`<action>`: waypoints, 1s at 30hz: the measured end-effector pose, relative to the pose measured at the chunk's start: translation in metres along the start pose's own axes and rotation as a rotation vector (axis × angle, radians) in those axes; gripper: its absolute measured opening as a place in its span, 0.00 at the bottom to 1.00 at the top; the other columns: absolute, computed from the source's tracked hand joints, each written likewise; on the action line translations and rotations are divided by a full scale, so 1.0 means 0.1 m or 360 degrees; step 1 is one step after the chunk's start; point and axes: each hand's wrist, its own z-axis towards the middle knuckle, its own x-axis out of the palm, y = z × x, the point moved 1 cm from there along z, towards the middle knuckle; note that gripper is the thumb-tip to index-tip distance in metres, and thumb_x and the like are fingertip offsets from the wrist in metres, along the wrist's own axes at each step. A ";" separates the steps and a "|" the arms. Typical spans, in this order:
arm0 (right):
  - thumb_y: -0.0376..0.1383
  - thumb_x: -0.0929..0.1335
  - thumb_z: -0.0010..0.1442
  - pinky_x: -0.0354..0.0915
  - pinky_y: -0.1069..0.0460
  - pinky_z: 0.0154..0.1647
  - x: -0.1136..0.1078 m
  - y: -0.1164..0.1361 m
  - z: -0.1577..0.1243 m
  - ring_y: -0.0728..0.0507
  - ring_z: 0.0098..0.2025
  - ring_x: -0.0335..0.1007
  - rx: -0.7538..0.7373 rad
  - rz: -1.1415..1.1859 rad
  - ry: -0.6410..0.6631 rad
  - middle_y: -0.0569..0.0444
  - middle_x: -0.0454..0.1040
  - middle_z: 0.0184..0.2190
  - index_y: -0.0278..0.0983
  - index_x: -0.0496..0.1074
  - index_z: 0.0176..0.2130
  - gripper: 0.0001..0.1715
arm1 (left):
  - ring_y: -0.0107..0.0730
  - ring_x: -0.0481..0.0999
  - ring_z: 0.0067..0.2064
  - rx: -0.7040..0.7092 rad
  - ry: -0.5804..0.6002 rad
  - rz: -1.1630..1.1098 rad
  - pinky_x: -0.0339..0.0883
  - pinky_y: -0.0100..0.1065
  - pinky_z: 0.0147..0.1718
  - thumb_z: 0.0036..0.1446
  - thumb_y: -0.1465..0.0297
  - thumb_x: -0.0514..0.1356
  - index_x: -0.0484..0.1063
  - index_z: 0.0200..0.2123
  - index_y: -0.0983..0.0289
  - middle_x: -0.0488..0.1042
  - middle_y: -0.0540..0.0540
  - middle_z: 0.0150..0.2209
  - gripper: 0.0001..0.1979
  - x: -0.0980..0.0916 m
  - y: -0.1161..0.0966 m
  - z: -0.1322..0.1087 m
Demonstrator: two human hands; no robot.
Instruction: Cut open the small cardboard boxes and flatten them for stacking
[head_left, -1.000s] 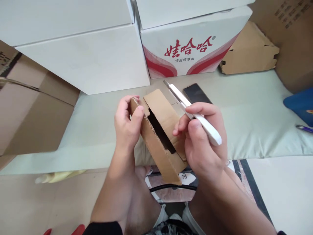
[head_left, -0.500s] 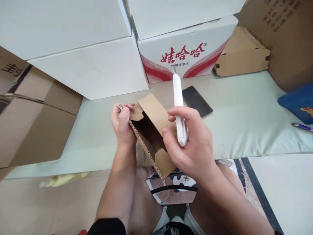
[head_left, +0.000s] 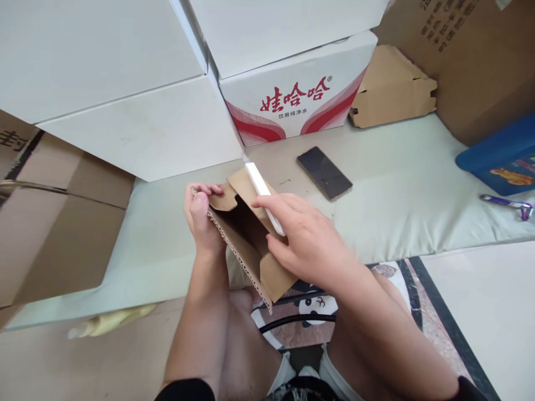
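Observation:
A small brown corrugated cardboard box [head_left: 251, 248] is held up over my lap, its opening turned toward me. My left hand [head_left: 201, 218] is closed on the box's left flap, thumb on the inside. My right hand [head_left: 303, 242] grips a white utility knife [head_left: 262, 192] and rests against the box's right wall. The knife's tip points away from me, to the upper left, over the box's far flap.
A dark phone [head_left: 325, 173] lies on the pale green mat [head_left: 418, 189]. White cartons [head_left: 137, 122] and one with red print [head_left: 292, 94] stand behind. Brown boxes [head_left: 58, 228] at left, a flattened one [head_left: 393, 89] at back right, a blue item [head_left: 501, 156], a purple tool [head_left: 507, 204].
My right hand has turned over, palm down, swinging the knife from pointing right to upper left. The box has been opened wider, and the view has shifted.

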 end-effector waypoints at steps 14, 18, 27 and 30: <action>0.39 0.68 0.64 0.71 0.48 0.40 -0.22 -0.51 0.04 0.45 0.37 0.77 0.0255 0.0633 -0.0796 0.56 0.79 0.38 0.43 0.71 0.48 0.11 | 0.34 0.70 0.38 -0.0024 -0.0008 -0.0101 0.66 0.37 0.46 0.54 0.56 0.66 0.64 0.28 0.60 0.68 0.53 0.30 0.18 -0.06 -0.01 0.02; 0.45 0.64 0.66 0.68 0.44 0.44 -0.03 -0.98 0.10 0.41 0.39 0.74 0.0370 0.0308 -0.0703 0.52 0.76 0.37 0.41 0.71 0.47 0.14 | 0.33 0.70 0.38 -0.0035 -0.0034 -0.0124 0.65 0.36 0.44 0.51 0.56 0.67 0.65 0.27 0.60 0.69 0.53 0.30 0.17 -0.08 -0.01 0.03; 0.44 0.55 0.72 0.61 0.32 0.59 0.15 -1.09 0.09 0.30 0.60 0.67 0.0683 -0.0446 0.0095 0.43 0.75 0.57 0.45 0.75 0.57 0.27 | 0.35 0.70 0.38 -0.0074 -0.0038 -0.0078 0.63 0.38 0.44 0.49 0.56 0.66 0.64 0.27 0.60 0.69 0.53 0.30 0.17 -0.07 -0.01 0.03; 0.45 0.55 0.73 0.59 0.31 0.61 0.23 -1.07 0.10 0.28 0.64 0.62 0.0735 -0.0607 0.0287 0.42 0.74 0.58 0.45 0.74 0.61 0.28 | 0.35 0.70 0.38 -0.0102 -0.0054 -0.0094 0.63 0.38 0.44 0.48 0.56 0.67 0.64 0.27 0.60 0.69 0.53 0.30 0.18 -0.07 -0.02 0.02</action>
